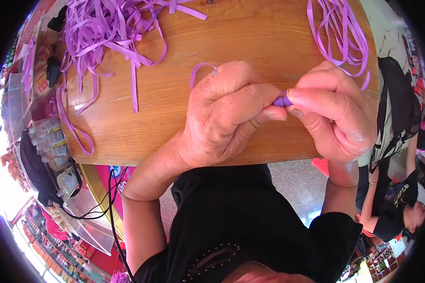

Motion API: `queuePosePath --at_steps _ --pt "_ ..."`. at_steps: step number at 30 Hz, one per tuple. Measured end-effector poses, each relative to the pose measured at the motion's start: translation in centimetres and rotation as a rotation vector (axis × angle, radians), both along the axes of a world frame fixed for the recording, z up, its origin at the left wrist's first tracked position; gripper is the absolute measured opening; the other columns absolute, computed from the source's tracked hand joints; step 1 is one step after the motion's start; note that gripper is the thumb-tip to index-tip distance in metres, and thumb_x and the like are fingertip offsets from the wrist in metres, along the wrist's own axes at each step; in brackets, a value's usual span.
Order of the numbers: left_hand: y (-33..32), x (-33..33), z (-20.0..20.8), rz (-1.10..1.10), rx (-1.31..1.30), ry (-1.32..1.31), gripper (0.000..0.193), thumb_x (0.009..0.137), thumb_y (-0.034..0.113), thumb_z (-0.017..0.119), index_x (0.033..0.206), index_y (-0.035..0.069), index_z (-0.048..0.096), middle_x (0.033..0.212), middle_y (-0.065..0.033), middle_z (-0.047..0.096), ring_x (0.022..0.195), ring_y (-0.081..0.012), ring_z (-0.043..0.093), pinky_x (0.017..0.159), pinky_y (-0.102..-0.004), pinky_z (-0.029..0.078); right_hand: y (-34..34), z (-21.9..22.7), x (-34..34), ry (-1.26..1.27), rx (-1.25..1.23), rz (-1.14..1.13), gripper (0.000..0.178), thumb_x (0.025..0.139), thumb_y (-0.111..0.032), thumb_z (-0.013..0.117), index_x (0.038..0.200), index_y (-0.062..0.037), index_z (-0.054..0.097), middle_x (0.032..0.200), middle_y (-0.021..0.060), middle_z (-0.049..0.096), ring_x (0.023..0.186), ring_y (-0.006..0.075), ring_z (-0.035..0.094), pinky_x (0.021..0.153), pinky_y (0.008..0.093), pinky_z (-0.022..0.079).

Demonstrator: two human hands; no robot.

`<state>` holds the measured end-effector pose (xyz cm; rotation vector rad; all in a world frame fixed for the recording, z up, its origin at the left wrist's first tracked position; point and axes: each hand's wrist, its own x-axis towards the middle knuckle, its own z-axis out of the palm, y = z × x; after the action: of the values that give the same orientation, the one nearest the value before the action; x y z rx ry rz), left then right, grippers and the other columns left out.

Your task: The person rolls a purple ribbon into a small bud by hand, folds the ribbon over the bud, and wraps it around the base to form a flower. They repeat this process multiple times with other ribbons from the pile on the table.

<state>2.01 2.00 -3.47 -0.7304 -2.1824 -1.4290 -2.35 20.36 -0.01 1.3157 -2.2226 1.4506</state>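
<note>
Both hands meet above the wooden table, pinching a short stretch of purple ribbon between them. The ribbon looks bunched or folded there; whether it is knotted I cannot tell. My left hand is closed, thumb and forefinger at the ribbon's left side. From behind its knuckles a loop of purple ribbon sticks out, beside a small shiny piece. My right hand is closed too, its thumb and fingertips pressed on the ribbon's right end. The fingers cover most of the held part.
A tangled heap of purple ribbons lies at the table's far left, some strips trailing toward the near edge. A looped bundle of purple ribbon lies far right. Black cables hang at the left. A black bag and another person are at right.
</note>
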Motion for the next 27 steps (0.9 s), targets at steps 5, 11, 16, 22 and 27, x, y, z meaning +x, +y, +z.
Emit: queuePosePath --at_steps 5,11,16,22,27 --pt "-0.4 0.0 0.0 -0.041 -0.004 -0.050 0.023 0.078 0.019 0.071 0.089 0.000 0.065 0.073 -0.0067 0.055 0.061 -0.0185 0.049 0.054 -0.0292 0.038 0.3 0.0 -0.1 -0.089 0.003 0.042 0.015 0.074 0.000 0.071 0.087 0.0013 0.063 0.077 0.0111 0.060 0.063 0.0186 0.053 0.054 0.0266 0.041" --pt "-0.2 -0.1 0.5 -0.127 0.066 -0.107 0.018 0.076 0.017 0.073 0.079 0.003 0.063 0.066 -0.0048 0.049 0.054 -0.0180 0.047 0.048 -0.0317 0.038 0.2 -0.5 0.1 -0.156 -0.060 0.126 0.017 0.076 -0.008 0.072 0.087 -0.0003 0.062 0.076 0.0092 0.058 0.061 0.0180 0.052 0.052 0.0283 0.039" --pt "-0.2 0.5 0.5 -0.283 0.264 -0.363 0.013 0.083 0.014 0.068 0.082 0.001 0.063 0.066 -0.0057 0.052 0.059 -0.0191 0.047 0.050 -0.0311 0.038 0.0 -0.6 0.4 -0.088 -0.064 0.122 0.019 0.076 -0.009 0.071 0.089 -0.0019 0.059 0.078 0.0079 0.058 0.060 0.0189 0.051 0.052 0.0308 0.039" --pt "-0.4 0.9 1.1 -0.361 0.337 -0.530 0.010 0.086 0.009 0.065 0.081 0.001 0.062 0.065 -0.0068 0.051 0.058 -0.0209 0.046 0.053 -0.0317 0.038 -0.1 -0.9 0.8 -0.060 -0.069 0.117 0.024 0.070 -0.006 0.072 0.089 -0.0045 0.057 0.080 0.0072 0.058 0.061 0.0204 0.053 0.052 0.0319 0.040" --pt "-0.2 0.8 0.8 -0.461 0.442 -0.705 0.013 0.087 0.008 0.064 0.077 0.000 0.058 0.064 -0.0078 0.049 0.057 -0.0215 0.045 0.053 -0.0321 0.038 0.3 -1.3 0.7 -0.049 -0.026 0.139 0.027 0.068 -0.007 0.071 0.090 -0.0051 0.055 0.080 0.0065 0.058 0.061 0.0204 0.052 0.051 0.0323 0.039"
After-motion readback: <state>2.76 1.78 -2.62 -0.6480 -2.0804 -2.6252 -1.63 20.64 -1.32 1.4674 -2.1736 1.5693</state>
